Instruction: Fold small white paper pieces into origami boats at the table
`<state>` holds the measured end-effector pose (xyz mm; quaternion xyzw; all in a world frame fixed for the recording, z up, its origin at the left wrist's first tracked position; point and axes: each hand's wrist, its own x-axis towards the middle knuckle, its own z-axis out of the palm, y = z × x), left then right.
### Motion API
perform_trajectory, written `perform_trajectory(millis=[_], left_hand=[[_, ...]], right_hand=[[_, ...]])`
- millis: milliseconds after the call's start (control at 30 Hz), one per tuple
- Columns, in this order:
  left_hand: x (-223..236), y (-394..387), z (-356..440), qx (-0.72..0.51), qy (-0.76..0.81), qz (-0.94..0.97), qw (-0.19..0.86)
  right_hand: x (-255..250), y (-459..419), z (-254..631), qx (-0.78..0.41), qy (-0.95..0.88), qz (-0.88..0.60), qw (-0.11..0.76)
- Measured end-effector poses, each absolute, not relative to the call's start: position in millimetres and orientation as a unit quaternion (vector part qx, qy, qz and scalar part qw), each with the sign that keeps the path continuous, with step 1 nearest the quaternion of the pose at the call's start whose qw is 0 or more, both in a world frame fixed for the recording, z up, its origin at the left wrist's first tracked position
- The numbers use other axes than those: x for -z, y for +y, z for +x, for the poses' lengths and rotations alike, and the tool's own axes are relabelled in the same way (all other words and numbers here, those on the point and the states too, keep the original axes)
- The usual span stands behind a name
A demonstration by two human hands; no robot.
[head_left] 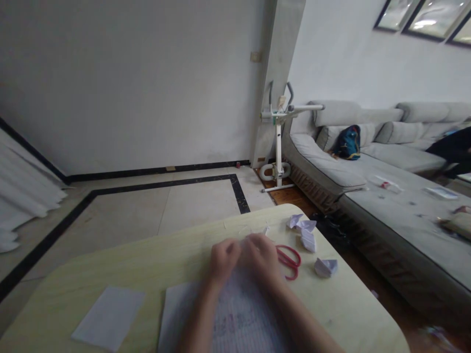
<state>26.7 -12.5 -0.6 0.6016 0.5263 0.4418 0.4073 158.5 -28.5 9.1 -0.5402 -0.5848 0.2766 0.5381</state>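
Observation:
My left hand [222, 260] and my right hand [262, 255] are close together over the table, both curled closed and blurred by motion. Whatever their fingers pinch is hidden from me. Beneath them and between my forearms lies lined paper [239, 326] with handwriting, reaching up to the fingers. A plain white sheet edge [178, 306] shows left of it. Just right of my right hand are the red handles of scissors [289, 262], their blades out of sight. Folded paper pieces [308, 240] sit farther right, and one more folded paper piece [326, 267] lies nearer me.
A white paper rectangle [109, 317] lies on the left of the pale wooden table [165, 260]. Small scraps are near the far edge. Beyond stand a white exercise machine [278, 147] and a grey sofa [382, 171] bearing a blue bag [349, 142]. Someone's dark sleeve [454, 147] shows far right.

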Motion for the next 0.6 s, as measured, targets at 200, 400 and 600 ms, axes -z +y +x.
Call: perform_trajectory(millis=[200,400,600], left_hand=[[-27,-2,35,-0.45,0.491,0.626,0.407],[-62,-14,18,-0.518,0.497,0.568,0.403],[-66,-22,-13,-0.608,0.501,0.447,0.423]], right_hand=[[-24,-24,160,-0.316,-0.559,-0.499,0.582],[-64,-19,165,-0.338,-0.547,-0.479,0.597],[-47,-68,163,-0.478,-0.539,-0.427,0.547]])
